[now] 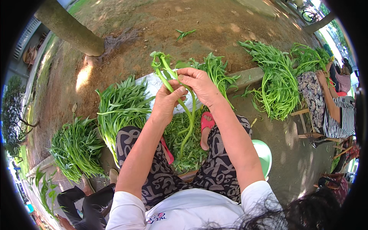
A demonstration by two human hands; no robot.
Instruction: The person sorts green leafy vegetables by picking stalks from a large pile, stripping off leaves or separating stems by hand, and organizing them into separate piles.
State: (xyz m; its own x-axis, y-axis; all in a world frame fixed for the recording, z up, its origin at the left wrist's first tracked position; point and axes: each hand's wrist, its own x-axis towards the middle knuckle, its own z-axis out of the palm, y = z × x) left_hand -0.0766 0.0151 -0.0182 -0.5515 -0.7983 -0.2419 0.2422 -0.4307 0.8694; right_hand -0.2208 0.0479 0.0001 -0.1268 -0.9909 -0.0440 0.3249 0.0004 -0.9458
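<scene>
I see the left hand (pixel 168 99) and right hand (pixel 198 85), fingers pinched around long pale-green leafy stems (pixel 191 122), above loose green leaves (pixel 193 155); a broad green bundle (pixel 124 101) lies leftward; the right forearm (pixel 234 134) partly hides a mint-green basin (pixel 263 159).

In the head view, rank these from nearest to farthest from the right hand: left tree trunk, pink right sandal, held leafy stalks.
1. Held leafy stalks, touching the right hand.
2. Pink right sandal, below it.
3. Left tree trunk, upper left.
</scene>
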